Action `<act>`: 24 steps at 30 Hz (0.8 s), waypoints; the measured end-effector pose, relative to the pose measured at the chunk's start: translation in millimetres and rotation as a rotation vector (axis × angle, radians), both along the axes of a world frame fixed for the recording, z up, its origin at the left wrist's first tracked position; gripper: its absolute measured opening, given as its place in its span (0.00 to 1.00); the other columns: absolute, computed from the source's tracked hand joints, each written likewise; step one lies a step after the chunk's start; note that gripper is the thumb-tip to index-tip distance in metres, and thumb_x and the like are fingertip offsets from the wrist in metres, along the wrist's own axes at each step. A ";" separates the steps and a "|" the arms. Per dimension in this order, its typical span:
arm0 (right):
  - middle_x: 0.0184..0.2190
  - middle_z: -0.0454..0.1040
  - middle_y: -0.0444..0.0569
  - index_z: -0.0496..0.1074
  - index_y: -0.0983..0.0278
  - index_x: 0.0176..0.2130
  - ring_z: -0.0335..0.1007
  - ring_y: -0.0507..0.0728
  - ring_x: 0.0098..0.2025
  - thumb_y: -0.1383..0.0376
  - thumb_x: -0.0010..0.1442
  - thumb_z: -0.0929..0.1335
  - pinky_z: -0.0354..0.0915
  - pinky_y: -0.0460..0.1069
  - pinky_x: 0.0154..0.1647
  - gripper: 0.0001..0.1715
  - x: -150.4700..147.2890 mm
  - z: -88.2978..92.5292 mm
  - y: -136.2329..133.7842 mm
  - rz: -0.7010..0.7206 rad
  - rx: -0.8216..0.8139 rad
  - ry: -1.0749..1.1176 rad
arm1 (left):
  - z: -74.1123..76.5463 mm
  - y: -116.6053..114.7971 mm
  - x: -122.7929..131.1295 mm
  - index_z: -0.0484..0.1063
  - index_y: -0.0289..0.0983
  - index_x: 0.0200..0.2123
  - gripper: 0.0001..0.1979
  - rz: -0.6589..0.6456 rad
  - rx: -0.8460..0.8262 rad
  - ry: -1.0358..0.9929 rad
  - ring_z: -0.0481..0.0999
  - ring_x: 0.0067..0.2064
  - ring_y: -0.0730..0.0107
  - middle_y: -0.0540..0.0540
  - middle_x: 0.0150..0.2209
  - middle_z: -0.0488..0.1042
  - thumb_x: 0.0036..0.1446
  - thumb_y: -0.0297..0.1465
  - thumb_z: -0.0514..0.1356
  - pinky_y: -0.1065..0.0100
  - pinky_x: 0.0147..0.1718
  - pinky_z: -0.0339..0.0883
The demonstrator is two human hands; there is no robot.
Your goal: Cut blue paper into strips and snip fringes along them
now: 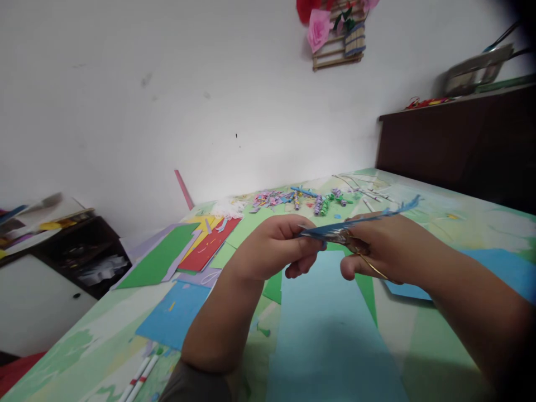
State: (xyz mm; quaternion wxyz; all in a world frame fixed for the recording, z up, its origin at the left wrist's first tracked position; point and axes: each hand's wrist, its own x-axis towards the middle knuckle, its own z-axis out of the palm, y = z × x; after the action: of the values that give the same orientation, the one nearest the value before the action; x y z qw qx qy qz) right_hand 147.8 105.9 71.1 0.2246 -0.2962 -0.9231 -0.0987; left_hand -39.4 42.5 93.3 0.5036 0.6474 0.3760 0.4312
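Behind everything, we see a big white wall [125, 111]. In front of it is our table [444, 340], with a green and white top. On the right is a dark cabinet [456, 139], and on the left is a cupboard [37, 296] with a white door. Right in front of us, a long pale blue sheet [326, 335] lies on the table. To the left lie a green sheet [159, 257] and a smaller blue sheet [173, 312].

Next come our two hands, near each other but apart. Our left hand [278, 245] is closed, pinching one end of a blue strip [379, 217]. Our right hand [383, 245] is curled around the scissors [354, 241]. Past the left hand lies a red sheet [211, 245].

High on the wall hangs a wooden rack [337, 62] with a pink flower. The blue strip runs from our left hand, past the scissors, to above our right hand, and its far end looks feathery. The scissors have gold handles and point at our left hand; we cannot tell how wide the blades are. Farther back sits a heap of paper bits [268, 199], with little purple curls [319, 204] beside it. At the lower left lie two white pens [140, 379] with red bands.
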 end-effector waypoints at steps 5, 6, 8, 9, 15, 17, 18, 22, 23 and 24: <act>0.16 0.59 0.44 0.57 0.61 0.19 0.54 0.52 0.19 0.40 0.46 0.60 0.45 0.46 0.19 0.29 -1.0 2.7 -2.7 -0.015 -0.010 -0.002 | -2.5 5.5 -8.1 0.69 0.34 0.24 0.09 -0.163 -0.154 -0.088 0.57 0.12 0.82 0.54 0.11 0.62 0.42 0.34 0.63 0.78 0.09 0.48; 0.17 0.59 0.44 0.57 0.61 0.19 0.55 0.52 0.19 0.40 0.45 0.60 0.45 0.46 0.19 0.29 -1.0 3.0 -2.7 -0.016 -0.020 -0.003 | -2.8 6.1 -8.9 0.69 0.34 0.24 0.09 -0.174 -0.163 -0.097 0.57 0.12 0.82 0.54 0.11 0.62 0.41 0.34 0.63 0.78 0.09 0.48; 0.18 0.61 0.44 0.57 0.61 0.20 0.55 0.52 0.20 0.39 0.45 0.60 0.45 0.46 0.20 0.29 -0.5 3.1 -1.4 -0.006 -0.036 -0.002 | -2.7 6.5 -9.2 0.69 0.33 0.24 0.09 -0.165 -0.165 -0.102 0.57 0.12 0.83 0.54 0.11 0.62 0.41 0.34 0.63 0.78 0.09 0.48; 0.18 0.61 0.45 0.58 0.61 0.20 0.55 0.52 0.20 0.39 0.45 0.60 0.45 0.46 0.20 0.29 0.0 2.9 -0.3 0.001 -0.043 0.000 | -2.2 6.4 -8.9 0.69 0.33 0.23 0.09 -0.146 -0.157 -0.097 0.58 0.12 0.83 0.54 0.11 0.62 0.41 0.33 0.62 0.78 0.09 0.49; 0.19 0.60 0.45 0.57 0.62 0.22 0.52 0.51 0.20 0.40 0.47 0.59 0.45 0.46 0.21 0.28 2.6 2.5 4.5 -0.012 -0.053 -0.006 | 2.0 3.5 -2.5 0.65 0.33 0.20 0.06 0.019 -0.059 -0.056 0.63 0.14 0.81 0.53 0.15 0.66 0.43 0.29 0.59 0.78 0.11 0.55; 0.19 0.60 0.44 0.57 0.62 0.22 0.53 0.51 0.21 0.41 0.48 0.59 0.46 0.46 0.21 0.27 2.5 3.5 3.6 -0.018 -0.078 -0.010 | 2.3 2.3 0.8 0.65 0.33 0.21 0.05 0.087 -0.016 -0.026 0.64 0.14 0.82 0.53 0.15 0.67 0.44 0.28 0.58 0.79 0.12 0.56; 0.19 0.60 0.44 0.57 0.62 0.22 0.53 0.52 0.21 0.40 0.48 0.59 0.46 0.46 0.21 0.28 2.2 3.9 3.1 -0.022 -0.095 -0.014 | 2.2 1.7 2.7 0.65 0.33 0.21 0.05 0.131 0.010 -0.004 0.64 0.14 0.83 0.53 0.16 0.68 0.45 0.27 0.57 0.79 0.12 0.56; 0.20 0.61 0.45 0.56 0.62 0.22 0.54 0.52 0.22 0.38 0.45 0.59 0.47 0.46 0.22 0.29 0.9 4.6 2.2 -0.043 -0.122 -0.013 | 1.4 -0.3 10.6 0.65 0.33 0.21 0.05 0.295 0.114 0.069 0.64 0.15 0.84 0.54 0.17 0.69 0.47 0.25 0.55 0.80 0.14 0.58; 0.21 0.61 0.45 0.56 0.62 0.23 0.55 0.53 0.22 0.38 0.45 0.59 0.47 0.46 0.22 0.29 0.7 4.5 2.5 -0.043 -0.119 -0.009 | 1.2 -0.7 12.5 0.66 0.33 0.21 0.05 0.322 0.125 0.087 0.64 0.15 0.84 0.54 0.17 0.69 0.47 0.25 0.55 0.80 0.14 0.59; 0.21 0.61 0.45 0.56 0.62 0.23 0.55 0.53 0.22 0.39 0.46 0.59 0.48 0.46 0.22 0.29 0.6 4.3 2.9 -0.040 -0.118 -0.007 | 1.3 -1.1 14.1 0.66 0.33 0.22 0.04 0.343 0.128 0.106 0.64 0.15 0.84 0.54 0.17 0.69 0.47 0.24 0.55 0.80 0.14 0.59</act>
State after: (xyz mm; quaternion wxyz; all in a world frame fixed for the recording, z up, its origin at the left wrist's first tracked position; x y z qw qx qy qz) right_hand 148.4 108.8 75.4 0.2014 -0.3271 -0.9219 -0.0499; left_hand -25.3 41.4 94.6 0.3599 0.6263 0.4787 0.4990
